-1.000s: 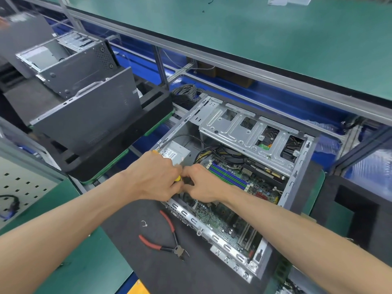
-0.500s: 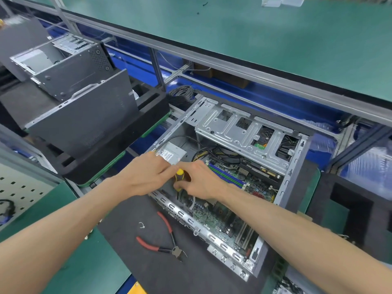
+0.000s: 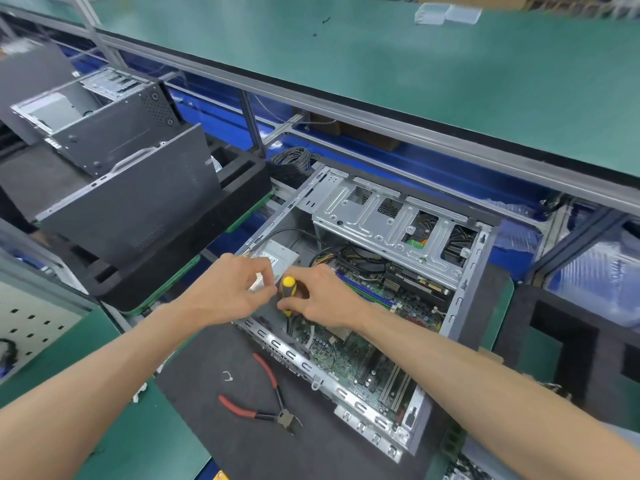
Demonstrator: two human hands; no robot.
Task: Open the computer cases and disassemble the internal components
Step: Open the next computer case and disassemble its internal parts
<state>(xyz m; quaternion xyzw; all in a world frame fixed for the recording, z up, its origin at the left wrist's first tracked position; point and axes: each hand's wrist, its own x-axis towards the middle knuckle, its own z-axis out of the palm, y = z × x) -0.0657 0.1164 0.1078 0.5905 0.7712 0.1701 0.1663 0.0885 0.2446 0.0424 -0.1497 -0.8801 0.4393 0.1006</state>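
An open computer case (image 3: pixel 464 292) lies on its side on a black mat (image 3: pixel 225 445). Inside it I see a silver drive cage (image 3: pixel 391 230), the green motherboard (image 3: pixel 349 358) and a power supply (image 3: pixel 282 256) at the left end. My right hand (image 3: pixel 325 299) grips a yellow-and-black screwdriver (image 3: pixel 288 285), which stands upright with its tip down in the case by the near wall. My left hand (image 3: pixel 232 292) hovers just left of the handle. Its fingers are curled, thumb against forefinger, and nothing shows between them.
Red-handled pliers (image 3: pixel 263 400) and a small white clip (image 3: pixel 227 375) lie on the mat in front of the case. A removed side panel (image 3: pixel 138 199) leans in a black foam tray (image 3: pixel 173 271) at left, behind it another case (image 3: pixel 104 129). A cable coil (image 3: pixel 291 161) lies beyond.
The screwdriver passed from my left hand to my right hand. My left hand has drawn slightly away to the left, and the handle now stands clear between the two hands.
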